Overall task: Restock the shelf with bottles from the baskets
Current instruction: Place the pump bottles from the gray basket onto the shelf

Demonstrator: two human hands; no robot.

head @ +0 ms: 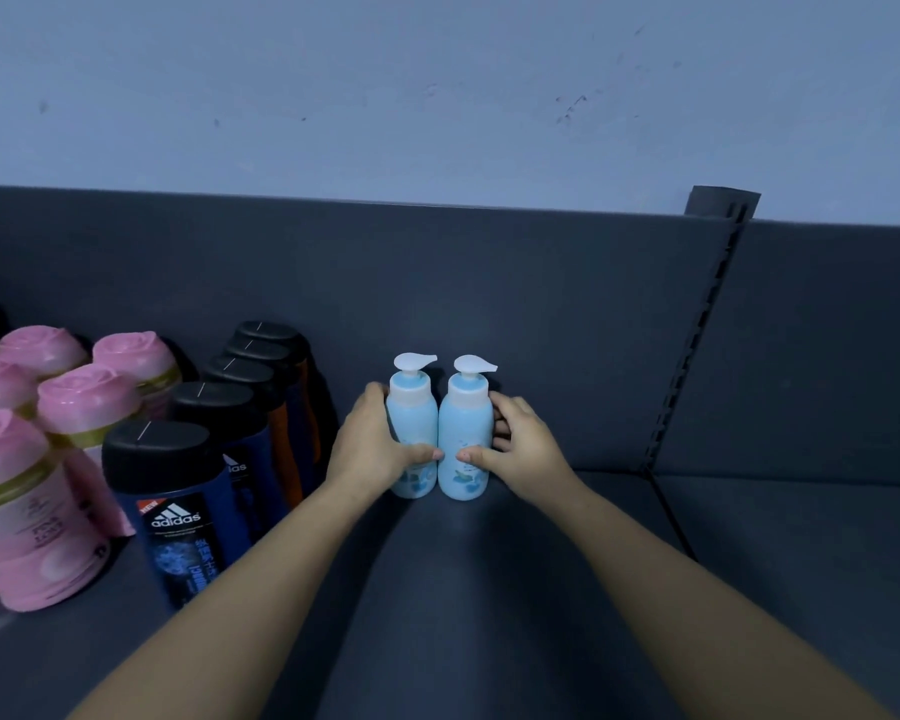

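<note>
Two light blue pump bottles stand upright on the dark grey shelf [489,589], side by side and touching, near the back panel [489,283]. The left bottle [413,423] is gripped by the left hand [370,444], fingers curled round its outer side and thumb across the front low down. The right bottle [466,428] is held the same way by the right hand [520,449], thumb on the front, fingers wrapped behind. Both white pump heads point right. To the left runs a row of dark bottles with black caps [178,491], the nearest one showing an adidas label. Further left stands a cluster of pink bottles with rose-shaped caps [32,485]. A slotted upright post [707,314] rises at the right of the back panel.
</note>
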